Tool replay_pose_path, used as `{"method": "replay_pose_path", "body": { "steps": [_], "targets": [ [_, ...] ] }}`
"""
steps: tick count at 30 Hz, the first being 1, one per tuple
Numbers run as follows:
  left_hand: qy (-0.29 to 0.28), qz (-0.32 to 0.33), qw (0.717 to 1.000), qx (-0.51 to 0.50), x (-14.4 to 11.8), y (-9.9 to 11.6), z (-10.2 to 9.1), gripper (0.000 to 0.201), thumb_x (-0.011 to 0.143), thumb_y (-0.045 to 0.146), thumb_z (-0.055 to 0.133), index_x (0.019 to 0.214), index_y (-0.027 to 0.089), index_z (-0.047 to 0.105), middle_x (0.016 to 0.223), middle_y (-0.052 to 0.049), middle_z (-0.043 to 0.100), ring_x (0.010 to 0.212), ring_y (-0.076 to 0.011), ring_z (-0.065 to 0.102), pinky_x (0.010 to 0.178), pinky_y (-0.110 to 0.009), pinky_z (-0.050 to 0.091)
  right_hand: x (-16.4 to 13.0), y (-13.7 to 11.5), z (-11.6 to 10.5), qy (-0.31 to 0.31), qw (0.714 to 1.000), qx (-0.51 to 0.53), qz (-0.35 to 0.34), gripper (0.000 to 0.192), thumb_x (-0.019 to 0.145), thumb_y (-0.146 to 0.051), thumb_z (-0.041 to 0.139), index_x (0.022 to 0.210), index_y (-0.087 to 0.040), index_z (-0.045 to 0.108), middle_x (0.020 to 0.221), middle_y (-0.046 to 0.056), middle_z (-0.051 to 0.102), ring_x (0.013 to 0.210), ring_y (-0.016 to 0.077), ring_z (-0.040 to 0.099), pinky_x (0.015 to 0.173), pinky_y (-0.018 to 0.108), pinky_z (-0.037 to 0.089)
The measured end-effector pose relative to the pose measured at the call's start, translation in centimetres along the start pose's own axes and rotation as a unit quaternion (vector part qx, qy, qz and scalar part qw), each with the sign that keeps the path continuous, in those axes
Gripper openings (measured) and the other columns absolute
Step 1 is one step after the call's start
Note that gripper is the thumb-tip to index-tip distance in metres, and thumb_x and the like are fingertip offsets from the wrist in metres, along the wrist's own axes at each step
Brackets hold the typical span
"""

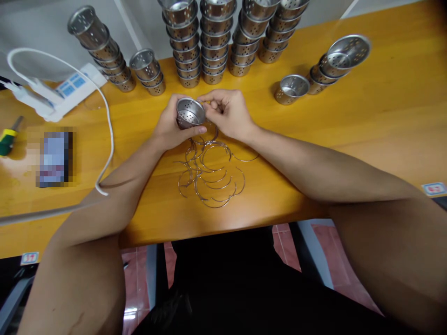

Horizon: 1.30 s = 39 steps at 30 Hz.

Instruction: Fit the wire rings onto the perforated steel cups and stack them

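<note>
Looking down from the head view, the left hand (172, 124) curls around a perforated metal cup (190, 115), its thumb along the near side, holding it above the bench (384, 121) with the mouth facing up toward the camera. The right hand (228, 111) meets the cup at its right rim, thumb and forefinger brought close together as in a pinch; whether a wire sits between those fingertips cannot be told. Just below the hands, a loose tangle of thin wire rings (197, 176) lies on the bench, several visibly gapped. Beyond the hands rise four tall stacks of matching cups (213, 51); to their left stand a longer stack (104, 53) and a short stack (148, 72). On the right, a single cup (292, 89) sits just beside another stack (331, 63). At far left are a white power strip (75, 95) with a white cable (111, 123) looping toward the left forearm, a screwdriver (10, 136) with a green and yellow handle, and a pixelated device (54, 159)
</note>
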<state>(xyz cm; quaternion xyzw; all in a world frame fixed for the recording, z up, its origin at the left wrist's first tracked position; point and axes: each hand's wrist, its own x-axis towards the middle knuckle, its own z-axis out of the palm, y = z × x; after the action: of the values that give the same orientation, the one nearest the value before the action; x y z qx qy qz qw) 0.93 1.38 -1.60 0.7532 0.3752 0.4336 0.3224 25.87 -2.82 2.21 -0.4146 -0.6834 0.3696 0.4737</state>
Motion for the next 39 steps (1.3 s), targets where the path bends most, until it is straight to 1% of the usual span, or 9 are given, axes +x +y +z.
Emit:
{"method": "replay_pose_path", "body": {
  "steps": [8, 14, 17, 21, 26, 28, 31, 34, 39],
  "targets": [
    [-0.01, 0.023, 0.999, 0.02, -0.3, -0.4, 0.0, 0.101, 0.07, 0.06, 0.13, 0.145, 0.031, 0.068, 0.135, -0.01, 0.081, 0.137, -0.0454, 0.081, 0.127, -0.064, 0.068, 0.1, 0.0, 0.1, 0.004, 1.0, 0.012, 0.013, 0.01, 0.108, -0.035, 0.093, 0.107, -0.031, 0.084, 0.084, 0.001, 0.053, 0.086, 0.0261, 0.059, 0.094, 0.041, 0.069],
    [0.003, 0.016, 0.999, 0.046, -0.5, 0.6, 0.2, 0.096, 0.07, 0.06, 0.131, 0.139, 0.032, 0.071, 0.134, -0.009, 0.08, 0.142, -0.0463, 0.079, 0.134, -0.068, 0.064, -0.3, -0.8, 1.1, 0.017, 1.0, 0.023, 0.006, 0.01, 0.112, -0.027, 0.091, 0.116, -0.03, 0.083, 0.08, -0.002, 0.052, 0.082, 0.0246, 0.06, 0.094, 0.04, 0.069],
    [0.011, 0.014, 0.999, 0.047, -0.5, 0.7, 0.3, 0.093, 0.07, 0.066, 0.13, 0.136, 0.031, 0.073, 0.128, -0.007, 0.082, 0.137, -0.0446, 0.081, 0.132, -0.067, 0.066, -0.4, -1.6, 1.1, -0.001, 0.998, 0.054, 0.016, 0.014, 0.114, -0.037, 0.092, 0.11, -0.03, 0.08, 0.081, -0.001, 0.057, 0.082, 0.0233, 0.062, 0.086, 0.037, 0.069],
    [0.006, 0.005, 1.0, -0.006, -0.5, 0.0, 0.1, 0.083, 0.077, 0.084, 0.12, 0.125, 0.03, 0.079, 0.115, -0.006, 0.084, 0.115, -0.0386, 0.086, 0.115, -0.061, 0.075, -0.1, -2.6, -0.2, -0.079, 0.99, 0.111, 0.04, 0.04, 0.111, -0.066, 0.097, 0.111, -0.029, 0.08, 0.095, 0.002, 0.074, 0.085, 0.0219, 0.07, 0.073, 0.033, 0.066],
    [-0.03, -0.017, 0.998, -0.045, -0.5, 0.1, -0.7, 0.079, 0.087, 0.097, 0.106, 0.119, 0.029, 0.079, 0.112, -0.007, 0.085, 0.105, -0.0341, 0.085, 0.097, -0.053, 0.075, 0.2, -2.4, -1.4, -0.147, 0.976, 0.154, 0.051, 0.059, 0.097, -0.074, 0.11, 0.113, -0.028, 0.076, 0.088, -0.001, 0.072, 0.068, 0.016, 0.067, 0.059, 0.028, 0.059],
    [-0.043, -0.022, 0.998, -0.043, -0.5, 0.4, -0.9, 0.081, 0.086, 0.094, 0.109, 0.122, 0.028, 0.079, 0.117, -0.008, 0.086, 0.112, -0.035, 0.086, 0.1, -0.053, 0.075, 0.2, -2.0, -1.2, -0.145, 0.974, 0.16, 0.063, 0.061, 0.096, -0.073, 0.111, 0.112, -0.028, 0.073, 0.085, -0.002, 0.07, 0.07, 0.0166, 0.069, 0.058, 0.027, 0.058],
    [-0.049, -0.011, 0.998, -0.039, -0.5, 0.5, -0.9, 0.097, 0.073, 0.095, 0.117, 0.13, 0.028, 0.079, 0.128, -0.008, 0.088, 0.122, -0.0364, 0.086, 0.11, -0.057, 0.075, 0.0, -1.7, -0.7, -0.128, 0.976, 0.155, 0.078, 0.062, 0.097, -0.073, 0.111, 0.112, -0.029, 0.071, 0.085, -0.001, 0.07, 0.076, 0.0197, 0.074, 0.061, 0.029, 0.061],
    [-0.057, 0.01, 0.998, -0.039, -0.4, 0.2, -0.6, 0.109, 0.067, 0.103, 0.115, 0.14, 0.031, 0.077, 0.133, -0.006, 0.087, 0.122, -0.0356, 0.084, 0.112, -0.063, 0.074, -0.1, -1.6, -0.2, -0.111, 0.978, 0.157, 0.083, 0.063, 0.094, -0.073, 0.113, 0.108, -0.03, 0.068, 0.084, -0.001, 0.07, 0.077, 0.021, 0.074, 0.061, 0.031, 0.063],
    [-0.041, 0.016, 0.998, -0.036, -0.4, 0.0, -0.4, 0.095, 0.072, 0.089, 0.118, 0.138, 0.033, 0.078, 0.133, -0.01, 0.084, 0.127, -0.0415, 0.084, 0.113, -0.065, 0.072, -0.2, -1.6, 0.2, -0.086, 0.982, 0.153, 0.073, 0.063, 0.096, -0.076, 0.11, 0.104, -0.03, 0.067, 0.083, -0.001, 0.069, 0.073, 0.0206, 0.071, 0.061, 0.033, 0.063]
  ]
}}
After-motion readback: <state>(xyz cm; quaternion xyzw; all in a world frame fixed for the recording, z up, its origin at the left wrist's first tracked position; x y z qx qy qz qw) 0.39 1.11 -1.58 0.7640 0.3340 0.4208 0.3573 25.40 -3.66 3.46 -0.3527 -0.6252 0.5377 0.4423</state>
